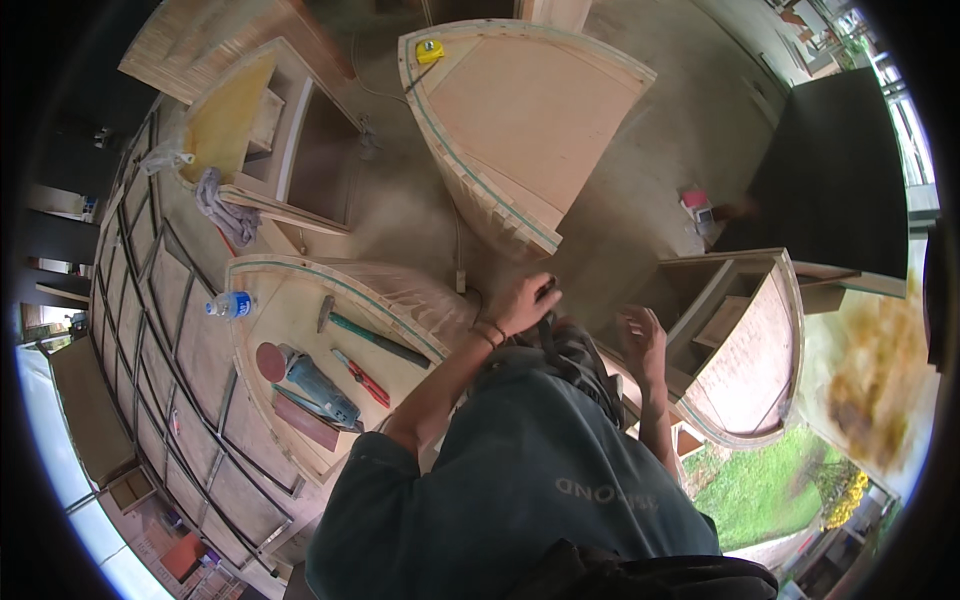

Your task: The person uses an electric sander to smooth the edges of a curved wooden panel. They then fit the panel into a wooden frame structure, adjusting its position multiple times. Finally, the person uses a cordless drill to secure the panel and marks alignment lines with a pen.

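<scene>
Near the middle of the frame, the left hand (522, 305) closes around a small dark object (548, 290) (too blurred to identify). The right hand (643, 340) hovers open just right of it, fingers spread. At lower left, a curved plywood panel (275, 300) carries 1 hammer (360, 330), red pliers (362, 378), an angle grinder (310, 380) and a water bottle (228, 305).

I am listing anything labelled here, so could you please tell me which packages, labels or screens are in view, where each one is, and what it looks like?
Plastic bottle: lying on the curved wooden panel at the person's left, clear with a blue label band.
Small pack: on the concrete floor by the dark board at upper right, red and white, blurred.
Tape measure: on the top corner of the far wooden panel, yellow case.
No screens or signs show.
</scene>
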### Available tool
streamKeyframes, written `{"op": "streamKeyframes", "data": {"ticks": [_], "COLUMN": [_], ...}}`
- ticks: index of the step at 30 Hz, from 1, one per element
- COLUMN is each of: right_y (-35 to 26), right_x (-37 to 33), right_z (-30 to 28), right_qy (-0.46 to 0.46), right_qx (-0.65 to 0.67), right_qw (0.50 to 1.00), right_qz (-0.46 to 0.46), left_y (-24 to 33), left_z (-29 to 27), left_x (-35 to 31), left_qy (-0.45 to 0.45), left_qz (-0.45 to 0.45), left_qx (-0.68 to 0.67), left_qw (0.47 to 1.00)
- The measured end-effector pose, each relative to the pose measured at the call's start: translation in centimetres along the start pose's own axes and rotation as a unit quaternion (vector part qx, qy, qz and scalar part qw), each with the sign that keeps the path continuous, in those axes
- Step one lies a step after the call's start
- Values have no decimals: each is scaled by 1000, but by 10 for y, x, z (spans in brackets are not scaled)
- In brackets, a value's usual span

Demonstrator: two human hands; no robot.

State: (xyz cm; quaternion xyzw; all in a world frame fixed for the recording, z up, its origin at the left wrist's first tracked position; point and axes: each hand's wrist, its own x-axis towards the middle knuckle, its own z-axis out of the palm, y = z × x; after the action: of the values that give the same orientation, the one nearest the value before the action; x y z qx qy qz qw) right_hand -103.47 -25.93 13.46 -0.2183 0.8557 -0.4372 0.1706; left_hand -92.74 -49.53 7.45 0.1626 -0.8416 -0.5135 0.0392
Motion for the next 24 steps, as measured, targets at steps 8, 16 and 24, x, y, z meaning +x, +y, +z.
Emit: {"op": "streamKeyframes", "data": {"ticks": [8,16,24], "right_y": [8,51,141], "right_x": [39,133,171], "right_z": [6,-67,-163], "right_qy": [-118,-57,103], "right_qx": [-8,-75,-55], "right_qw": [993,989,993], "right_qz": [-28,-113,5], "left_y": [-6,41,75], "left_z": [-7,34,138], "left_x": [60,143,247], "left_qy": [161,127,-105], "left_qz": [82,66,76], "left_qx": [163,216,187], "left_qw": [970,966,974]}}
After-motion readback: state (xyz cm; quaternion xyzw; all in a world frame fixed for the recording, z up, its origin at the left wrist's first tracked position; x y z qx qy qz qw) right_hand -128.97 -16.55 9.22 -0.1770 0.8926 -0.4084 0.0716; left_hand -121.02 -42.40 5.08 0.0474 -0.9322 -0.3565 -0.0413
